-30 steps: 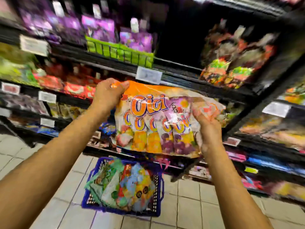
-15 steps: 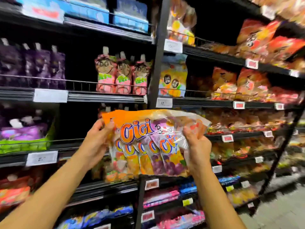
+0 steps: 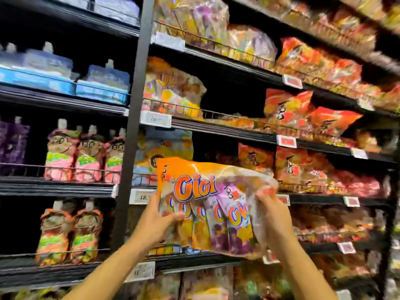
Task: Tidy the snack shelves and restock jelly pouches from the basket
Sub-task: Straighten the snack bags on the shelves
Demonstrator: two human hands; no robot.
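Holding a large orange-topped bag of jelly pouches (image 3: 213,210) up in front of the shelves, the person grips it with both hands. The left hand (image 3: 159,221) clasps the bag's left edge, thumb across the front and fingers curled behind it. The right hand (image 3: 273,215) pinches the clear crinkled plastic at the bag's right side, fingers bunched into the film. The bag is tilted, its orange header up and to the left, and the printed word "Cici" shows on the front above a row of orange and purple pouches inside.

The bag hangs just in front of a black upright post (image 3: 134,135) that divides the shelving. Left of the post, pink character-shaped spout pouches (image 3: 83,156) stand in a row on a wire-fronted shelf, with orange ones (image 3: 69,234) on the shelf below and blue spout packs (image 3: 65,76) on the shelf above. Right of the post, a similar orange bag (image 3: 171,89) stands higher up, and red snack bags (image 3: 303,113) fill the shelves far to the right. White price tags (image 3: 155,119) sit along the shelf edges; their print is too blurred to read.
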